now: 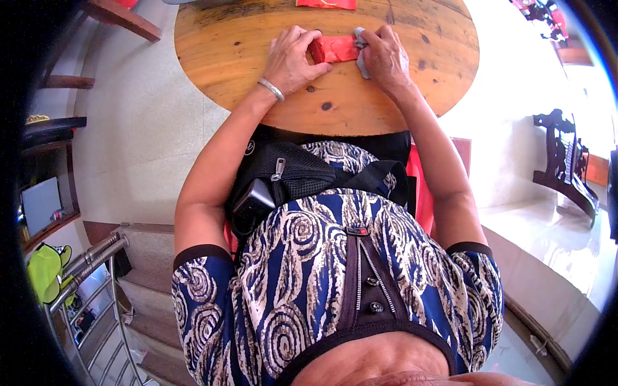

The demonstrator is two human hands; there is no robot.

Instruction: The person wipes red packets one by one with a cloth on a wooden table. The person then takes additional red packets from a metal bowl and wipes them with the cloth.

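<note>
A small red box-like packet [338, 48] lies on the round wooden table [322, 96]. My left hand [291, 61], with a silver bracelet at the wrist, grips the packet's left end between thumb and fingers. At the packet's right end, my right hand [385, 61] is closed on a crumpled grey cloth [362, 59], which touches the red surface. Part of the cloth is hidden under the fingers. What the packet contains cannot be seen.
Another flat red item [326, 3] lies at the table's far edge. A black bag [283, 170] rests on my lap. Stairs [151, 283] with a metal railing [96, 257] are at lower left. A dark carved wooden piece of furniture [563, 164] stands to the right.
</note>
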